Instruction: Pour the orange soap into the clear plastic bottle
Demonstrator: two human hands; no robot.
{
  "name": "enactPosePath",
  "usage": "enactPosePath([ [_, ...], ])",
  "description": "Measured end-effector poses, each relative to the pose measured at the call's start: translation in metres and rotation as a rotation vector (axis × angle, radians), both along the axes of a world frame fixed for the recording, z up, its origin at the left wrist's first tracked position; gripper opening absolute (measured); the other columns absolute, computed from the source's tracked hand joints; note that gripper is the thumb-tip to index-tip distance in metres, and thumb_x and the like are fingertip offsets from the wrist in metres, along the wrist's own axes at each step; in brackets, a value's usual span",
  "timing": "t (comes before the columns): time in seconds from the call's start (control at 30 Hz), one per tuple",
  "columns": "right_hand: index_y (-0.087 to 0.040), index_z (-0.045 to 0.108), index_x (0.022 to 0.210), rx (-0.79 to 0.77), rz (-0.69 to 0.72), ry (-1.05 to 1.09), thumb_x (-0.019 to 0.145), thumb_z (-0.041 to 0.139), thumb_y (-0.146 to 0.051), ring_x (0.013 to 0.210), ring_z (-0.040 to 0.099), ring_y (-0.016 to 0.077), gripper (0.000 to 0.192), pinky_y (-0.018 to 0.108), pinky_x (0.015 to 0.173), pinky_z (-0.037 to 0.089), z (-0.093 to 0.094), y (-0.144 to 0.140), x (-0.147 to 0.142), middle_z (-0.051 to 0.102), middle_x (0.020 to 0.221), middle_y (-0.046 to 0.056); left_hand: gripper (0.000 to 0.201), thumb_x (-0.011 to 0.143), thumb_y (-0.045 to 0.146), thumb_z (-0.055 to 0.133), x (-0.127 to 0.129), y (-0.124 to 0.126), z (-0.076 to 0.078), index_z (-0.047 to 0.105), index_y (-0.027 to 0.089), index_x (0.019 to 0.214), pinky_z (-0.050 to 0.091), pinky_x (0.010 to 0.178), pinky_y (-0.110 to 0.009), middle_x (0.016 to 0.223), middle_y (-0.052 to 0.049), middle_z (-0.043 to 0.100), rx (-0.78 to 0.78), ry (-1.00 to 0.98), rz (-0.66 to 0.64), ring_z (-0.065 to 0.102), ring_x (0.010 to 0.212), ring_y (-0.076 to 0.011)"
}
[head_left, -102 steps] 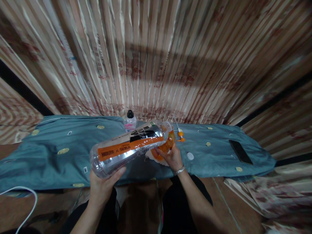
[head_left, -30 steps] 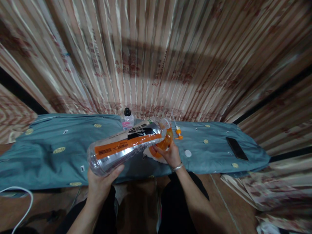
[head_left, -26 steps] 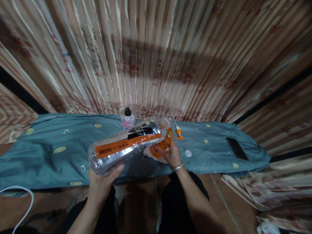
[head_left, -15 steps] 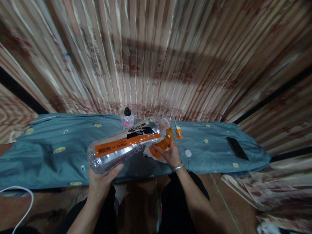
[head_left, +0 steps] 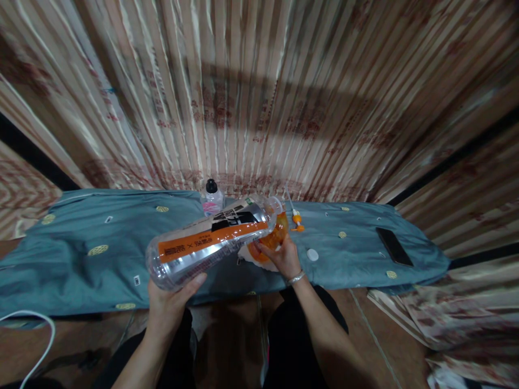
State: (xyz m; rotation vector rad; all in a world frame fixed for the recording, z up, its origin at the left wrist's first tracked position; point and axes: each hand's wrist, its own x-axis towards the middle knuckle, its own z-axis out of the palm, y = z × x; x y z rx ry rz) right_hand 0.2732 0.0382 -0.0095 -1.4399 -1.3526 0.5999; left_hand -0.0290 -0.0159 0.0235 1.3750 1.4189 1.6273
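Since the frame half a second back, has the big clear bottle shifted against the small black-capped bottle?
No. The big clear bottle lies tilted as before, mouth just right of the small black-capped bottle.

A big bottle [head_left: 211,243] lies tilted above the cloth [head_left: 81,254], its base at 8 o'clock in the left hand [head_left: 168,302], its mouth at 2 o'clock over a small container [head_left: 271,240] held by the right hand [head_left: 284,259]. Behind, at 12 o'clock, stands a small bottle [head_left: 211,199]. On the cloth at 3 o'clock lie a cap [head_left: 312,255] and, farther out, a phone [head_left: 394,246]; a pump nozzle [head_left: 298,220] lies at 2 o'clock.
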Motion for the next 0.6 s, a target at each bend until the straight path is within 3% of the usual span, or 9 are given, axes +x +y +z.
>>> enactPosePath([
  [0.23, -0.023, 0.074, 0.125, -0.004, -0.007, -0.007, 0.073, 0.092, -0.083, 0.114, 0.088, 0.0439, 0.082, 0.061, 0.098, 0.074, 0.002, 0.0, 0.001, 0.091, 0.122, 0.02, 0.055, 0.065, 0.039, 0.11, 0.007, -0.004, 0.003, 0.076, 0.022, 0.105, 0.065, 0.055, -0.032, 0.08, 0.001, 0.081, -0.065, -0.22, -0.122, 0.073, 0.058, -0.0206],
  [0.43, -0.023, 0.074, 0.124, -0.002, -0.011, -0.024, 0.075, 0.091, -0.081, 0.11, 0.089, 0.042, 0.078, 0.057, 0.096, 0.075, 0.0, 0.0, 0.001, 0.092, 0.12, 0.017, 0.072, 0.06, 0.03, 0.112, 0.016, -0.007, 0.0, 0.075, 0.023, 0.122, 0.067, 0.057, -0.028, 0.103, -0.001, 0.086, -0.063, -0.376, -0.087, 0.077, 0.066, -0.0183],
  [0.5, -0.023, 0.074, 0.124, 0.01, -0.002, -0.023, 0.075, 0.091, -0.078, 0.109, 0.09, 0.0409, 0.075, 0.054, 0.095, 0.075, 0.001, 0.0, 0.001, 0.092, 0.12, 0.017, 0.072, 0.063, 0.032, 0.112, 0.016, -0.006, -0.003, 0.077, 0.023, 0.126, 0.07, 0.057, -0.03, 0.105, -0.002, 0.088, -0.045, -0.409, -0.124, 0.08, 0.069, -0.0207],
  [0.6, -0.023, 0.073, 0.124, 0.013, -0.009, -0.026, 0.075, 0.092, -0.074, 0.109, 0.09, 0.0404, 0.073, 0.052, 0.093, 0.075, 0.001, 0.0, 0.002, 0.092, 0.119, 0.017, 0.064, 0.07, 0.046, 0.108, 0.015, -0.005, -0.007, 0.082, 0.021, 0.122, 0.075, 0.06, -0.039, 0.106, -0.009, 0.091, -0.04, -0.453, -0.221, 0.087, 0.078, -0.0318],
])
